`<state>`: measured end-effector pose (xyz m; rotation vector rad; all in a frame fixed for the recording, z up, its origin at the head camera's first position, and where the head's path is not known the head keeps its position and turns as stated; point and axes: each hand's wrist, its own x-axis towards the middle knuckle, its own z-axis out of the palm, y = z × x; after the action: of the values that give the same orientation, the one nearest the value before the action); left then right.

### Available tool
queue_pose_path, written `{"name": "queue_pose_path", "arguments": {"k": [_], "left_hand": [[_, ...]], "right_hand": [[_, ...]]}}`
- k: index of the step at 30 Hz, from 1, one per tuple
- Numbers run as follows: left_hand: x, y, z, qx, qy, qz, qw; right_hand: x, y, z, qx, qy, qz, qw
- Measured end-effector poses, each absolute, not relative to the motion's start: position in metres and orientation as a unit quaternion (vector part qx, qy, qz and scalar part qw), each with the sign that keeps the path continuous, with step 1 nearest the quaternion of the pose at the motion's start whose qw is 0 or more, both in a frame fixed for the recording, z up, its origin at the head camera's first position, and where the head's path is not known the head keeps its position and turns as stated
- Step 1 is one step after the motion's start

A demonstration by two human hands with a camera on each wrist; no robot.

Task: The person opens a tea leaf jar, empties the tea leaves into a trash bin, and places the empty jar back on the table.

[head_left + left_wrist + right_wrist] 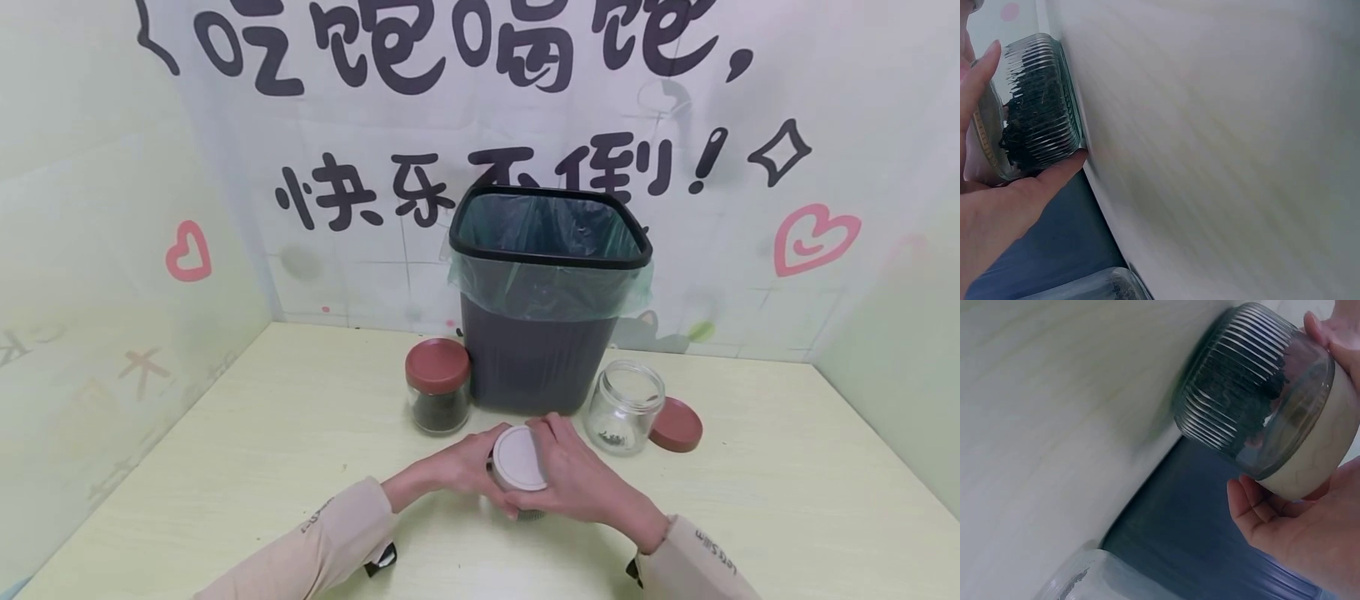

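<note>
**Ribbed glass jar (1250, 394) held at wall and lid: slip, spill and knock are the hazards**

The jar is held upright at the table (300, 400), in front of the black bin (534, 358), between a red-lidded jar (439, 408) and a lidless glass jar (619, 417). Its glass wall is gripped by the left hand (476, 467), with one finger laid along the side almost to the base. Its white lid (517, 458) is clasped by the right hand (576, 475), thumb to the near side and fingers to the far side. Whether the thread is tight or loosened cannot be told.

If the lid is turned harder than the glass is held, the whole jar may be spun in the left hand, since smooth glass is poorly gripped. If the lid is freed with a jerk, the jar may be tilted and its dark loose contents (1225, 394) scattered over the table. Should the right hand be swung outward, the lidless glass jar could be struck, tipped and rolled against the loose red lid (677, 425) beside it. Should the jar be pushed away, the bin could be bumped, as little room is left between them.
</note>
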<state>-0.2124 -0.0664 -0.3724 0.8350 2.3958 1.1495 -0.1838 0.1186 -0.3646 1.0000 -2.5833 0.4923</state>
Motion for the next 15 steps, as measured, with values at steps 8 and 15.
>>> {"name": "queue_pose_path", "arguments": {"k": [8,15], "left_hand": [[-0.213,-0.066,-0.374,0.298,0.843,0.412,0.174],[-0.213,-0.066,-0.374,0.297,0.840,0.416,0.181]], "right_hand": [[-0.189,0.124,-0.357,0.370,-0.897,0.222,0.091],[-0.193,0.126,-0.350,0.389,-0.887,0.246,0.037]]}}
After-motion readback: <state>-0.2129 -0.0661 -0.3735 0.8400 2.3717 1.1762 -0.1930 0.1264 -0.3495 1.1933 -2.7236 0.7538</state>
